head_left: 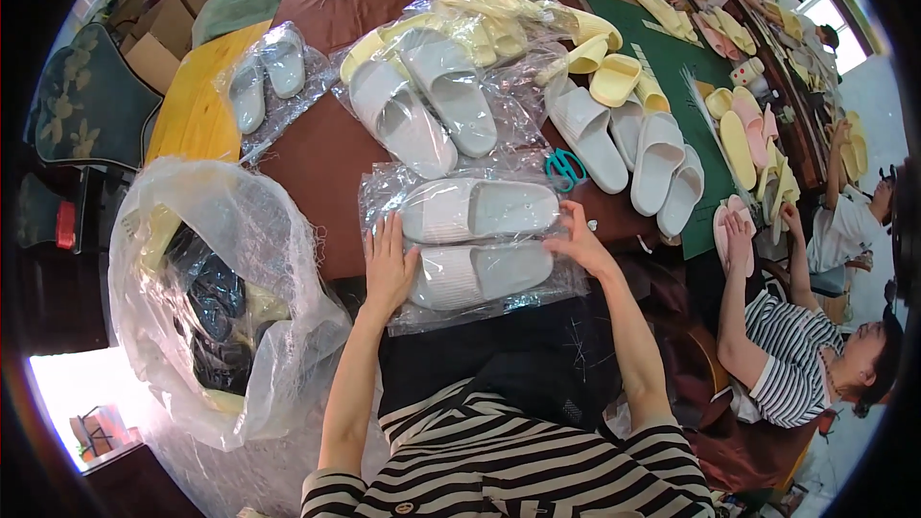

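Observation:
A pair of light grey slippers (480, 211) lies side by side in a clear plastic bag (379, 194) at the table's near edge. My left hand (389, 269) rests flat with fingers stretched on the bag, beside the ribbed toe ends. At the heel ends, my right hand (581, 242) touches the bag, thumb and fingers apart. Teal-handled scissors (565, 170) lie just beyond the right hand. Farther off, another grey pair (422, 101) sits on clear bags, and several loose grey slippers (657, 163) stand to the right.
A large translucent sack (230, 221) with dark contents stands at left. A bagged grey pair (267, 77) lies near the yellow wooden board (197, 101). Bagged yellow slippers (480, 19) are piled at the back. On the right, a co-worker (796, 355) handles a pink slipper (734, 230).

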Motion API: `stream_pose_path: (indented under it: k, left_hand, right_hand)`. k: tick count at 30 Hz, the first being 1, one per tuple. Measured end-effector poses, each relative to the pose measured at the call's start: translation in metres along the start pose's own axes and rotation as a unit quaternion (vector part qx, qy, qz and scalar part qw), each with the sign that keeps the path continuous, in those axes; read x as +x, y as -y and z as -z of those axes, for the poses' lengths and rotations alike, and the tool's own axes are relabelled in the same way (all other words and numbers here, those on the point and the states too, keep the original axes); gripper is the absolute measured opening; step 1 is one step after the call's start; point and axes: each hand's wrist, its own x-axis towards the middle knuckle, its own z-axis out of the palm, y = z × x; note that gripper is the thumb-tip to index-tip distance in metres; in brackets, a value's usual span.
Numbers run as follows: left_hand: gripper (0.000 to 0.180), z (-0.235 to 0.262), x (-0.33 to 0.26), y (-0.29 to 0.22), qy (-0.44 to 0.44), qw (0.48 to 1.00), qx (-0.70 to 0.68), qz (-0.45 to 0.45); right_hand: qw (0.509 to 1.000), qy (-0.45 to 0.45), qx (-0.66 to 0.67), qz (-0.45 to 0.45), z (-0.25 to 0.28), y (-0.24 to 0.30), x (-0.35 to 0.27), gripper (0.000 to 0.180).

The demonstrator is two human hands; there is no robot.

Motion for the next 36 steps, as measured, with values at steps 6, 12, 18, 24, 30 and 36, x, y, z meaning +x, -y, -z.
stream_pose_path:
  k: [6, 12, 18, 24, 30, 36]
  left_hand:
    - [0.071, 0.002, 0.002, -0.002, 0.005, 1.0, -0.011, 0.013]
    - [0.078, 0.005, 0.001, -0.01, -0.003, 1.0, -0.006, 0.011]
    - [0.08, 0.002, -0.004, -0.008, -0.015, 0.999, 0.046, -0.005]
    - [0.075, 0.007, 0.001, -0.011, -0.023, 0.997, 0.069, -0.025]
    - [0.06, 0.024, 0.01, -0.018, -0.002, 0.993, 0.109, -0.035]
    - [0.031, 0.039, 0.022, 0.001, -0.171, 0.967, -0.176, 0.073]
  right_hand:
    - [0.998, 0.064, -0.007, 0.0, -0.024, 0.004, -0.002, 0.105]
    - [0.993, -0.037, -0.044, 0.099, -0.014, -0.012, -0.016, 0.072]
    - [0.96, -0.203, -0.164, 0.103, 0.073, 0.023, -0.099, 0.051]
    - [0.904, -0.382, -0.061, 0.18, 0.155, 0.056, -0.205, 0.048]
    - [0.88, -0.389, 0.119, 0.247, 0.106, 0.099, -0.173, 0.053]
    - [0.975, -0.189, 0.048, 0.107, -0.016, 0.055, -0.053, 0.039]
